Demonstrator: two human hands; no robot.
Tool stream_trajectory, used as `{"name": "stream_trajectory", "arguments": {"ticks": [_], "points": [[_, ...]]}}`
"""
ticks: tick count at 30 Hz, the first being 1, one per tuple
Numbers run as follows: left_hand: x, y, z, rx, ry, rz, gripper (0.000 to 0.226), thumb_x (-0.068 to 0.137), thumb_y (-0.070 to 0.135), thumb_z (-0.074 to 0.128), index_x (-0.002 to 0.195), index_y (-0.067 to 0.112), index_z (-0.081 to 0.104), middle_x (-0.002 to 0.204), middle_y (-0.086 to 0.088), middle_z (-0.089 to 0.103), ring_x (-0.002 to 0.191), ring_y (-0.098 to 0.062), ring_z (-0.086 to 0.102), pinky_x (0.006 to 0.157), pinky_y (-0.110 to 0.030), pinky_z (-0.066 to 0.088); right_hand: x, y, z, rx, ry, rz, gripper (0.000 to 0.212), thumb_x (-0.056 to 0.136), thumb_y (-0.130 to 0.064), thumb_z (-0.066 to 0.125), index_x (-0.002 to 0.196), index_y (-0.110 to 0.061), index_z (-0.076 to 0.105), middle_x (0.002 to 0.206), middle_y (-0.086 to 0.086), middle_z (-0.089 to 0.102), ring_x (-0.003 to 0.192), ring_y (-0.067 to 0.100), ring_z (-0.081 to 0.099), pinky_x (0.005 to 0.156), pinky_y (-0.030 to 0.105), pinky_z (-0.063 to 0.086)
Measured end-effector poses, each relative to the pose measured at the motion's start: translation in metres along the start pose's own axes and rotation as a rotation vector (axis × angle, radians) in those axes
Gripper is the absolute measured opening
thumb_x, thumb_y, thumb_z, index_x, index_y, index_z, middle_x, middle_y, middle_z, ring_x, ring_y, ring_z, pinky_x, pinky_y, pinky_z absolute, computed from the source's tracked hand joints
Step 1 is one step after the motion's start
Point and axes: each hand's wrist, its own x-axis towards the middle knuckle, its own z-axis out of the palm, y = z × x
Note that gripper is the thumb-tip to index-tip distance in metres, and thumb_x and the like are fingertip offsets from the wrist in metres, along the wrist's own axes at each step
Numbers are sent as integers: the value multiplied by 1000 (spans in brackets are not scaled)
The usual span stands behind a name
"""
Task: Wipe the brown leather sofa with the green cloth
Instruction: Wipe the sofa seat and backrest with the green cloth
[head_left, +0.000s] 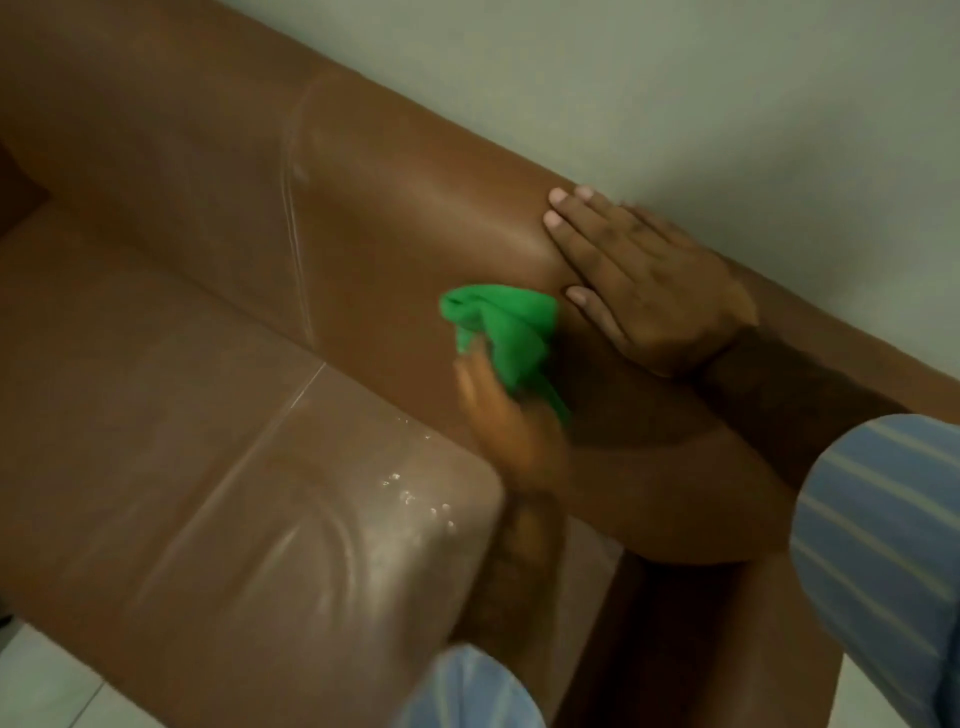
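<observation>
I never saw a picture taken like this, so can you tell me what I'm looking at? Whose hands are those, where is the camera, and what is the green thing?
There is no machine here. A person wears a camera on their head, so this one picture looks down the way their own eyes would. That is why you see two hands and striped sleeves but no face.

The big brown thing is a leather sofa standing by a pale wall. The left hand holds a bunched green cloth against the sofa's backrest. That hand looks blurry, probably because it is rubbing. The right hand rests flat and open on top of the backrest.

On the seat cushion there are little shiny droplets and pale smear marks, maybe cleaning liquid.
</observation>
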Motion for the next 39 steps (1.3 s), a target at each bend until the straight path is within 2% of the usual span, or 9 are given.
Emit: {"name": "stream_trajectory", "arguments": {"ticks": [2,5,9,12,15,20,24,32,39], "points": [[-49,-7,7,62,-214,128,50,82,17,51,132,18,49,128,-5,54,117,-21,51,98,-41,47,0,-1,0,-9,6,2,57,111,-36,31,161,-10,25,170,11,26,157,27,25,126,46,28],[-48,-42,-3,207,-296,299,48,75,15,59,123,5,56,123,-19,57,113,-32,48,96,-49,45,0,-2,0,-8,9,3,57,111,-37,29,161,-11,23,170,10,25,158,26,24,127,45,26],[20,-61,-14,203,-19,163,47,69,7,54,116,4,55,110,-16,56,101,-33,49,87,-51,48,0,0,3,-10,16,-1,58,110,-37,27,162,-11,21,171,11,23,158,27,23,127,46,25],[44,-60,-1,39,264,-100,61,72,-9,50,131,4,48,117,-15,54,110,-34,52,95,-47,46,1,0,5,-4,10,4,60,110,-39,25,162,-10,20,171,11,23,158,27,22,128,46,24],[12,-41,28,-14,409,-304,55,81,-2,49,136,4,45,124,-18,55,116,-34,52,99,-47,44,3,1,6,1,18,9,61,108,-39,25,162,-10,22,170,12,25,157,28,24,126,46,26],[-98,-47,40,102,-91,21,53,77,1,58,128,13,49,123,-13,54,114,-32,50,97,-47,45,1,-2,7,-27,39,28,60,108,-39,26,161,-10,24,170,11,26,157,28,26,125,46,28],[-63,-121,-15,480,-422,416,57,72,6,69,126,13,49,124,-19,57,111,-36,52,97,-46,44,-1,-2,5,-27,35,24,60,108,-38,27,161,-10,24,170,11,26,156,29,27,125,47,29],[84,-241,-136,975,-153,-168,56,88,7,54,142,6,39,133,-30,45,115,-50,45,98,-56,43,-4,-3,8,-25,44,17,61,109,-40,25,161,-9,22,170,14,25,156,31,26,125,49,28],[-22,-210,-38,884,-409,-13,49,73,26,33,102,1,64,107,-26,60,87,-44,53,78,-46,49,-3,-1,11,-47,45,11,62,109,-40,21,162,-8,19,170,15,23,157,33,24,125,51,28]]}}
